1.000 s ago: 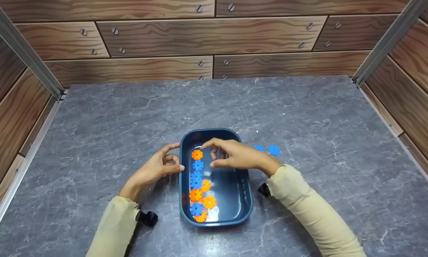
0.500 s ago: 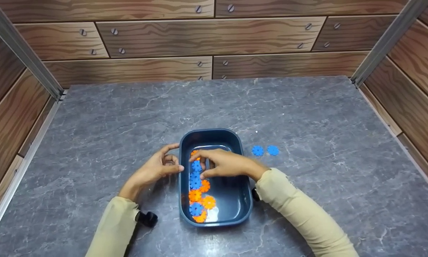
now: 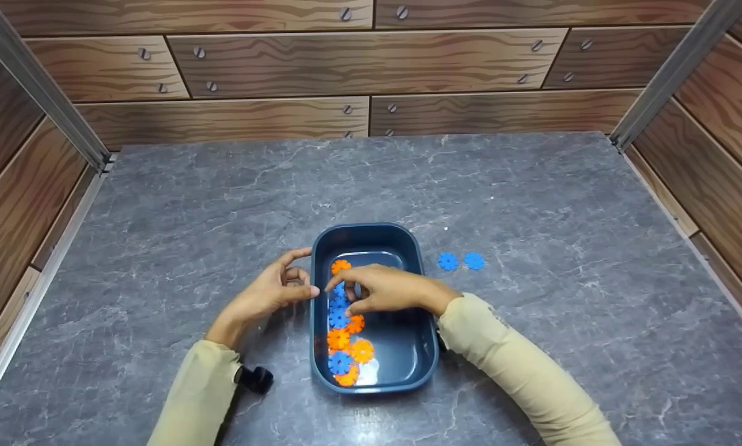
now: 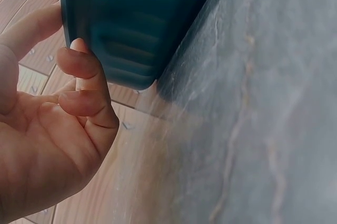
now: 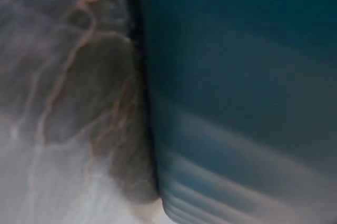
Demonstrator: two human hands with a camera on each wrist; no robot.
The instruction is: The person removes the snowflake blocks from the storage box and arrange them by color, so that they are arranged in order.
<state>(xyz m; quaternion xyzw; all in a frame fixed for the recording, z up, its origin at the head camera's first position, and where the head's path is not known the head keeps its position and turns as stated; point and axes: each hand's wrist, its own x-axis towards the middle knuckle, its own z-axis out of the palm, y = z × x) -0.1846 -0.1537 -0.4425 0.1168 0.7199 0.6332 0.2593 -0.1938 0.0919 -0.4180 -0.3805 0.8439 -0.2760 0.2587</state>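
Note:
A dark blue rectangular tray stands on the table; its outer wall fills much of both wrist views. My left hand holds its left side, thumb at the rim, index finger farther along and the other fingers curled outside. Inside, small notched plastic discs, blue and orange, lie in a rough line along the left wall, some overlapping. My right hand reaches over the right rim, thumb and index finger curved and apart, fingertips close over the blue discs. It partly covers one blue disc, and nothing shows gripped between its fingertips.
Two more blue discs, a nearer one and a farther one, lie flat on the grey marbled table right of the tray. Wood-patterned panels enclose the back and sides.
My right hand has moved left and toward me, lower in the tray, from near the top orange disc to the blue discs. My left hand and the tray stay put.

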